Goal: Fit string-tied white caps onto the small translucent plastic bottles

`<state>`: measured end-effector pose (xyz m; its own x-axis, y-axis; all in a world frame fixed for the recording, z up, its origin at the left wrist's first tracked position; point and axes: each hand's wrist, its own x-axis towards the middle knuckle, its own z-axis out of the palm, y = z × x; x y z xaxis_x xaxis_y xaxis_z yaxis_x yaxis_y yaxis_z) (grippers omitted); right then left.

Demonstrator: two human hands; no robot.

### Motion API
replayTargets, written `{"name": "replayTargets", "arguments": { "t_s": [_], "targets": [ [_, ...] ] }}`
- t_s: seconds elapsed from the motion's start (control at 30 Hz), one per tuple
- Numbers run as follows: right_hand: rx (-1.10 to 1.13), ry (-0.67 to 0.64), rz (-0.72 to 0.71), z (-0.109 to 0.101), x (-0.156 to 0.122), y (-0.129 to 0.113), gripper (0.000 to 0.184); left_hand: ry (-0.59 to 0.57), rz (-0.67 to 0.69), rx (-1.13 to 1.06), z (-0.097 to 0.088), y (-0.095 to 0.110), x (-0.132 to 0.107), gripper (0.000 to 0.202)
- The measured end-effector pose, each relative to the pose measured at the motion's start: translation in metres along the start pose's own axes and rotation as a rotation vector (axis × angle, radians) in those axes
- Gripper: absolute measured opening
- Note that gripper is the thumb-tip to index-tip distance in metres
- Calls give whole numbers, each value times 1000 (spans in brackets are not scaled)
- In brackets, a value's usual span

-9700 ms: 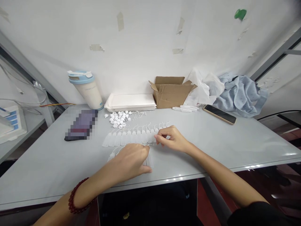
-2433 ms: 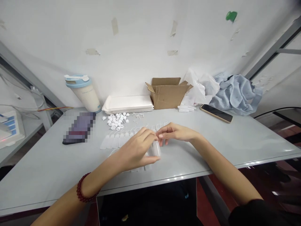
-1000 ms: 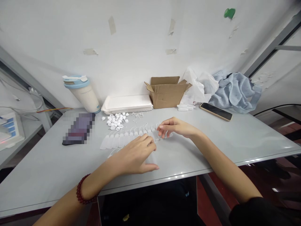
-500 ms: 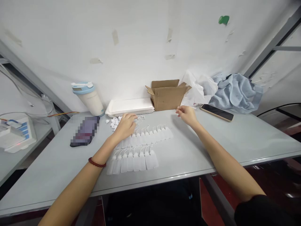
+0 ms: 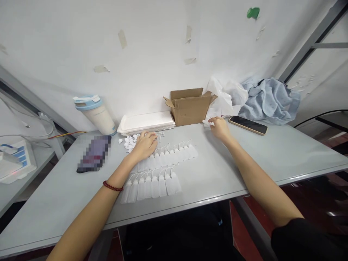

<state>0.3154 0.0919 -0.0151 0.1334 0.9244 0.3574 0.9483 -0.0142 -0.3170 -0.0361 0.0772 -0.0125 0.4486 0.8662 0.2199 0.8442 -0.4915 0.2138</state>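
Note:
My left hand [image 5: 146, 145] lies palm down over the table, fingers stretched forward beside a heap of small white plastic pieces [image 5: 130, 142]. A few thin white bits [image 5: 161, 135] show just past its fingertips. Below it are two rows of flat, translucent white tags with string loops: the back row [image 5: 176, 154] is partly covered by this hand, and the front row [image 5: 152, 186] lies nearer the table edge. At the lower left of a white plastic bag [image 5: 225, 98], my right hand [image 5: 220, 129] has its fingers bent and apart, close to a crumpled white bit [image 5: 208, 122].
An open cardboard box [image 5: 190, 110] stands against the wall, beside a stack of white flat sheets [image 5: 148, 122]. A tumbler [image 5: 96, 117] and a pixelated dark item [image 5: 95, 154] are at left. A phone [image 5: 248, 125] and blue cloth [image 5: 269, 99] sit at right.
The view has shifted slightly. My right hand has gone from pinched fingers to fingers apart near the bag's lower corner. My left hand stays by the white pieces, its fingers a little flatter.

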Motion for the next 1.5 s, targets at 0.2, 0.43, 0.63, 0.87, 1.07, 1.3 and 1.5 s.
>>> {"name": "replayTargets", "arguments": {
  "t_s": [0.2,0.43,0.63,0.87,1.07,1.3,1.5],
  "targets": [
    [-107,-56,-56,4,0,1,39,-10,-3,-1,1,-1,0,38],
    [-193,-115,-124,4,-2,-2,43,-23,8,3,2,1,-2,37],
    [-195,-142,-143,4,-5,-5,37,-21,38,5,3,1,-2,36],
    [-97,-149,-178,1,-7,-15,27,-1,42,9,2,1,-4,35],
    [157,-46,-223,-8,-12,-32,35,18,49,0,-2,1,-6,35],
    [548,58,-117,-23,-23,-51,21,-4,74,-16,-1,2,-6,36],
    [768,16,-14,-28,-29,-61,22,7,70,-39,-3,3,-7,35]
  ]
}}
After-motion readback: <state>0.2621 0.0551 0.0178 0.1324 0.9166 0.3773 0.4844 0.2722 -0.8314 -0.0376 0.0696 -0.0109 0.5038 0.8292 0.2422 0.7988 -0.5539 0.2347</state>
